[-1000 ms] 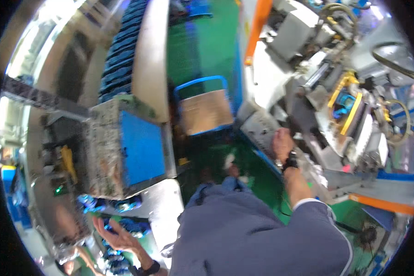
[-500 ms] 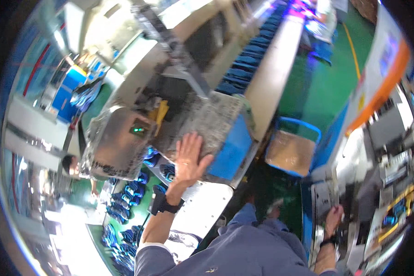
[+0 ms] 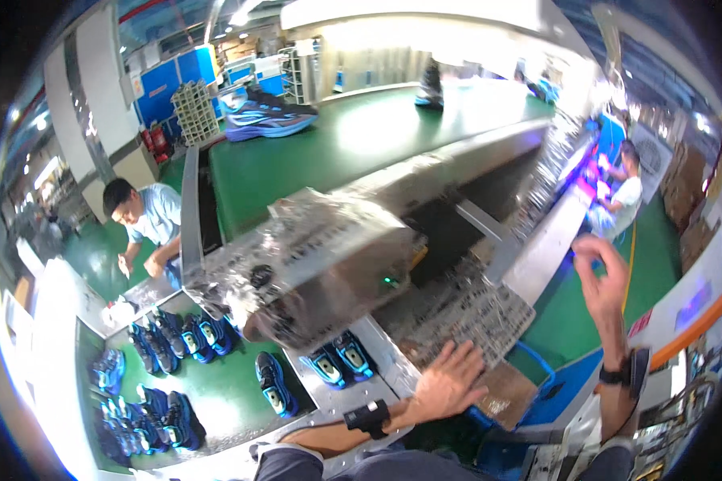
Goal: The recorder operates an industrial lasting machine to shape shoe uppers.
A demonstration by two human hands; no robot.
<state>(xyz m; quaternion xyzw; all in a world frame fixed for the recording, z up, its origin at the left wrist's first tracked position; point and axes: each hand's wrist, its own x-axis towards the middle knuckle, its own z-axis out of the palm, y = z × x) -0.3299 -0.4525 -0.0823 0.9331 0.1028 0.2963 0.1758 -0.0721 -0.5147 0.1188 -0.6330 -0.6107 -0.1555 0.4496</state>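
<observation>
My left hand [image 3: 449, 381], fingers spread and palm down, is at the near edge of a worn board wrapped in clear plastic [image 3: 477, 317]; whether it presses on the board is hard to tell. It holds nothing that I can see. Raised on the right, my right hand [image 3: 606, 280] has loosely bent fingers with a gap to the thumb, and nothing shows in it. Left of the board stands a plastic-wrapped metal box [image 3: 329, 268] with a small green light. Beyond it a dark blue shoe [image 3: 269, 119] rests on a green conveyor belt [image 3: 353, 152].
Several shoes [image 3: 274, 386] stand on a lower green surface at the left, with a pair [image 3: 337, 361] beside the box. A person [image 3: 152, 220] bends over at the left; another [image 3: 622, 188] sits far right by a purple-lit line. A blue-framed brown seat [image 3: 509, 389] lies below the board.
My view has swung up and left, bringing the upper belt and its shoes into sight. My right hand has risen from the machinery at the right. My left hand stays spread by the board.
</observation>
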